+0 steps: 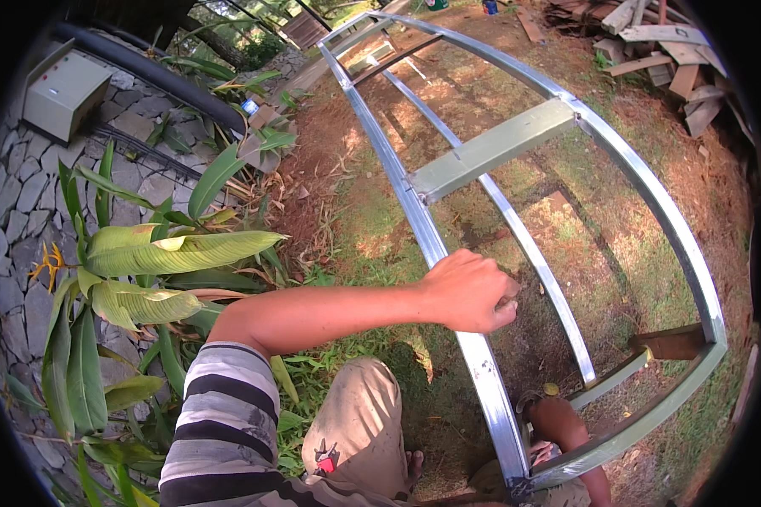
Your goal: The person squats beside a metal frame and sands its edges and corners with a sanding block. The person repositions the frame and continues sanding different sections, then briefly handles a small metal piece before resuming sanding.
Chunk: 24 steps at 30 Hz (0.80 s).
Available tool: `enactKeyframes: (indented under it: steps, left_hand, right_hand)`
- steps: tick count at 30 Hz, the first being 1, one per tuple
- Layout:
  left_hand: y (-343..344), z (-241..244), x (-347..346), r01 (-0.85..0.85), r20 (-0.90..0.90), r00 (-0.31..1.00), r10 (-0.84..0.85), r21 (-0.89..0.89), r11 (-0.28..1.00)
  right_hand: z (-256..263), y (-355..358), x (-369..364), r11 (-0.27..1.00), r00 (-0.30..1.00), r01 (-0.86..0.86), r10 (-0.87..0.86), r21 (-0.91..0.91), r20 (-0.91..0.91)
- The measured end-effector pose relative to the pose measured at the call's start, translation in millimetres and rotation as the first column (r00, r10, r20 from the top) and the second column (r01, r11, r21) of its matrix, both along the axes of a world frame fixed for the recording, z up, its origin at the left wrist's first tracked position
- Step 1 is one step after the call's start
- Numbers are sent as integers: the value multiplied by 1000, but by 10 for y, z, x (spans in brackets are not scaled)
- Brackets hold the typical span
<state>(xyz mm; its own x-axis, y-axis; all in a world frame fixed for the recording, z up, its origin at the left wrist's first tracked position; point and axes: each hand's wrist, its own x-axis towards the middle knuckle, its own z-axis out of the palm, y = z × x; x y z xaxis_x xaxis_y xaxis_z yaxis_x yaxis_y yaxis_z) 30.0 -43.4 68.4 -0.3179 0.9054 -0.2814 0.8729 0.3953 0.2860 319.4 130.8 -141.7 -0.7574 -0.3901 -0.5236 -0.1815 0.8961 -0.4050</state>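
A long metal frame of silvery square tubing [491, 374] with one straight and one bowed side stretches before me. My left hand [472, 291] is curled into a fist over the straight side rail; its inner fingers are hidden, so I cannot tell whether it grips the rail. Lower down, my right hand [555, 418] reaches under the greenish end bar [634, 437], inside the corner of the frame. Its fingers are in shade beside a dark object [525, 405], and whether it holds this is unclear. A thin middle strip [536, 266] ends near that hand.
A broad grey-green crosspiece [498, 149] spans the frame. Leafy plants [177, 253] grow close at left, beside stone paving [22, 196] with a beige metal box [66, 95]. Scrap boards [678, 57] are piled at upper right. My bent knee [355, 412] is near the rail.
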Motion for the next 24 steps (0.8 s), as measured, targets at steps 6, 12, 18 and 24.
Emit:
enactKeyframes:
  steps: [6, 12, 18, 24]
  left_hand:
    - [34, -239, -6, -98, 41, 994, 98, 14, 995]
    - [148, -235, 133, -125, 76, 990, 121, 60, 990]
    - [51, -340, 44, -152, 160, 979, 127, 153, 976]
    - [18, -308, 26, -139, 125, 984, 123, 130, 982]
  right_hand:
    - [-504, 64, 30, 997, 993, 79, -76, -27, 89]
    - [-53, 155, 112, 980, 988, 153, -153, -130, 8]
    - [78, 157, -108, 989, 992, 91, -79, -118, 100]
    - [-22, 130, -170, 998, 994, 0, 7, -62, 110]
